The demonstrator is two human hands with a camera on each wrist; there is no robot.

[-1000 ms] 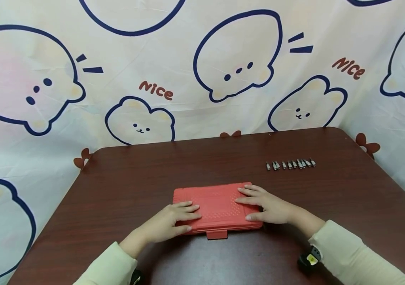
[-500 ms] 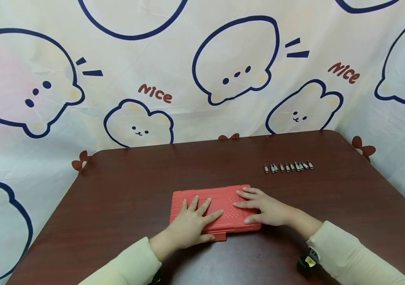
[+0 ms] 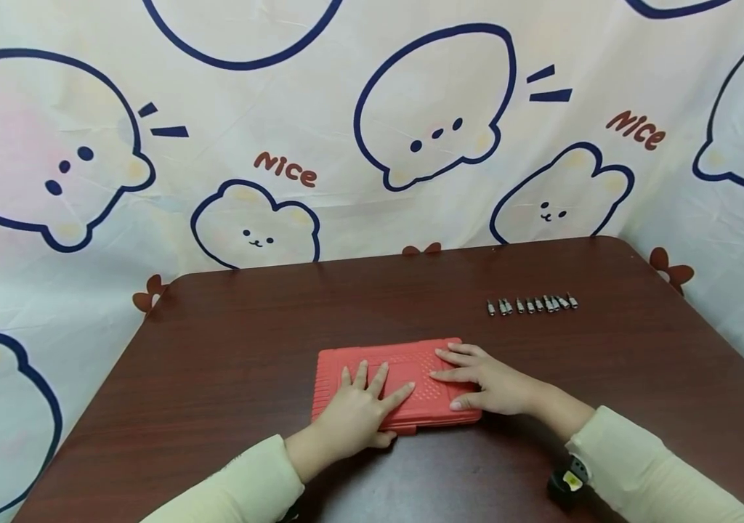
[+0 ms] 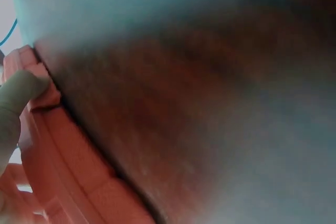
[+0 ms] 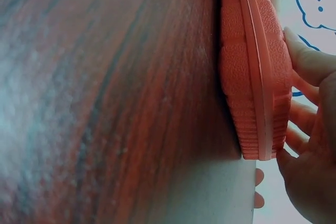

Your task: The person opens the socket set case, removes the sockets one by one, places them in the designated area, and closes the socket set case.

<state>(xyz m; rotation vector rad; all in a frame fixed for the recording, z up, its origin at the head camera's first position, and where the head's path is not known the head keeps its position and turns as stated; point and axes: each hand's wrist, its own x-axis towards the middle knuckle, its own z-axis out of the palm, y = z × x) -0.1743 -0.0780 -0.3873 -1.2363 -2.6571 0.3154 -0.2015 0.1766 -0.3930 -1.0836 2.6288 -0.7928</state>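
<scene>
A red plastic case (image 3: pixel 333 370) lies closed and flat on the table. My left hand (image 3: pixel 352 415) rests spread on the left and middle of its lid. Its thumb (image 4: pixel 21 90) presses the latch (image 4: pixel 48 98) on the front edge, as the left wrist view shows. In the head view that hand covers part of the latch (image 3: pixel 406 430). My right hand (image 3: pixel 492 383) lies on the lid's right end with fingers extended. The right wrist view shows that hand along the ribbed end of the case (image 5: pixel 257 77). Neither hand grips anything.
Several small metal pieces (image 3: pixel 530 305), like socket bits, stand in a row at the back right of the dark brown wooden table (image 3: pixel 248 319). A pale cartoon-printed cloth (image 3: pixel 346 218) hangs behind and beside the table.
My left hand has slid right across the lid, and its thumb has come onto the latch. The latch, which stuck out toward me, now sits closer against the case. My right hand stays put.
</scene>
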